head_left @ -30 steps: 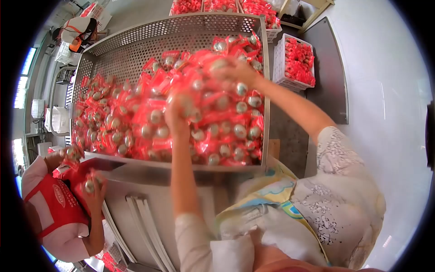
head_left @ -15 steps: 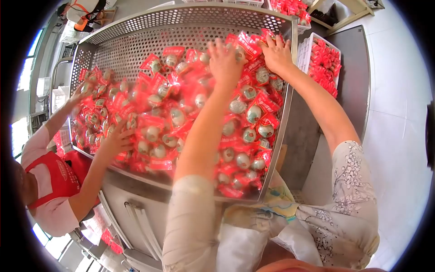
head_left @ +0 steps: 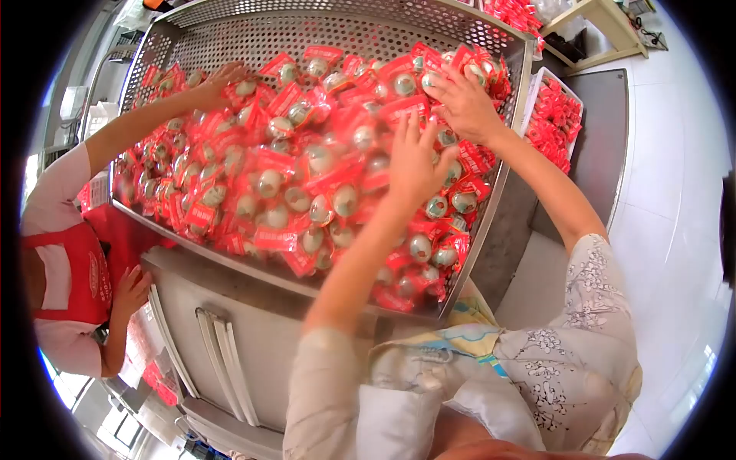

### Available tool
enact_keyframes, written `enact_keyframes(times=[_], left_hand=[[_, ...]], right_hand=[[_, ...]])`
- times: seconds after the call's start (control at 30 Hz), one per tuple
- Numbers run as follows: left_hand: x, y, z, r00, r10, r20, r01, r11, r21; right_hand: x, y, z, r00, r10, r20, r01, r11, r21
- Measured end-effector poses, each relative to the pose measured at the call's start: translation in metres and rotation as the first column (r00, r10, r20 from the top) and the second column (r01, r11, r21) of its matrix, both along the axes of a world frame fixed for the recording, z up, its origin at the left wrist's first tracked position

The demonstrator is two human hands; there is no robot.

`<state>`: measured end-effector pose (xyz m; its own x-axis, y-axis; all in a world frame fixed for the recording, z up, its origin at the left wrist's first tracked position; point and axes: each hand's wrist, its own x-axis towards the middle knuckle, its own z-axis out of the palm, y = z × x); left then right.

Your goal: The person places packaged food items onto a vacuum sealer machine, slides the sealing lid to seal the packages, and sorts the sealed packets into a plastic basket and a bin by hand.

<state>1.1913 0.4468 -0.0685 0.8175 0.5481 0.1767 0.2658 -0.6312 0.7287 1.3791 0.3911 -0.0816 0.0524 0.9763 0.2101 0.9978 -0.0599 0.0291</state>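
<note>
1. Pale tiled floor (head_left: 667, 176) on the right, big perforated metal tray (head_left: 322, 27) filling the middle of my feed.
2. Red-wrapped packets (head_left: 345, 201) lie jumbled in the tray. Progress, by my read: they already reach both side walls, but the pile's uneven and a far strip shows bare metal.
3. Right hand (head_left: 464, 103): fingers spread on packets at the far right. Left hand (head_left: 418, 165): also spread, just nearer; can't tell if it's pressing. Neither visibly grips anything.
4. Co-worker's hand (head_left: 221, 84) is over the far left packets.
</note>
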Motion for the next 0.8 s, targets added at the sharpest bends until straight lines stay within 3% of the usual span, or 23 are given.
enact_keyframes(times=[0.1,0.27,0.37,0.43,0.47,0.5,0.57,0.6,0.67,0.73,0.8], left_hand=[[-0.054,-0.04,0.027,0.999,0.038,0.031,-0.035,0.994,-0.108],[-0.147,-0.093,0.061,0.998,0.07,0.005,-0.067,0.968,-0.242],[-0.202,-0.115,0.08,0.996,0.079,0.029,-0.07,0.966,-0.248],[-0.243,-0.126,0.086,0.994,0.088,0.065,-0.072,0.974,-0.216],[-0.264,-0.134,0.088,0.987,0.137,0.083,-0.113,0.963,-0.243],[-0.284,-0.14,0.09,0.983,0.137,0.122,-0.121,0.984,-0.133],[-0.325,-0.162,0.085,0.977,0.16,0.138,-0.126,0.966,-0.226],[-0.343,-0.174,0.087,0.973,0.16,0.168,-0.13,0.976,-0.176],[-0.385,-0.202,0.088,0.985,0.112,0.134,-0.074,0.963,-0.259],[-0.417,-0.23,0.082,0.984,0.093,0.153,-0.04,0.946,-0.321],[-0.447,-0.252,0.073,0.999,-0.002,0.035,0.015,0.925,-0.38]], right_hand=[[0.007,0.006,-0.043,0.923,-0.319,-0.216,0.294,0.946,-0.14],[-0.013,0.02,-0.015,0.895,-0.436,-0.093,0.351,0.818,-0.456],[-0.052,-0.003,0.012,0.877,-0.478,-0.043,0.436,0.831,-0.344],[-0.101,-0.038,0.024,0.937,-0.346,-0.043,0.339,0.934,-0.113],[-0.142,-0.056,0.06,0.929,-0.316,-0.191,0.282,0.941,-0.185],[-0.169,-0.09,0.04,0.968,-0.148,-0.201,0.179,0.973,0.148],[-0.253,-0.157,0.069,0.953,-0.037,-0.301,0.101,0.974,0.202],[-0.296,-0.196,0.078,0.925,-0.036,-0.379,0.123,0.97,0.209],[-0.37,-0.277,0.079,0.908,-0.105,-0.405,0.174,0.975,0.138],[-0.435,-0.35,0.065,0.836,-0.284,-0.469,0.356,0.932,0.07],[-0.496,-0.407,0.034,0.476,-0.541,-0.693,0.641,0.753,-0.147]])
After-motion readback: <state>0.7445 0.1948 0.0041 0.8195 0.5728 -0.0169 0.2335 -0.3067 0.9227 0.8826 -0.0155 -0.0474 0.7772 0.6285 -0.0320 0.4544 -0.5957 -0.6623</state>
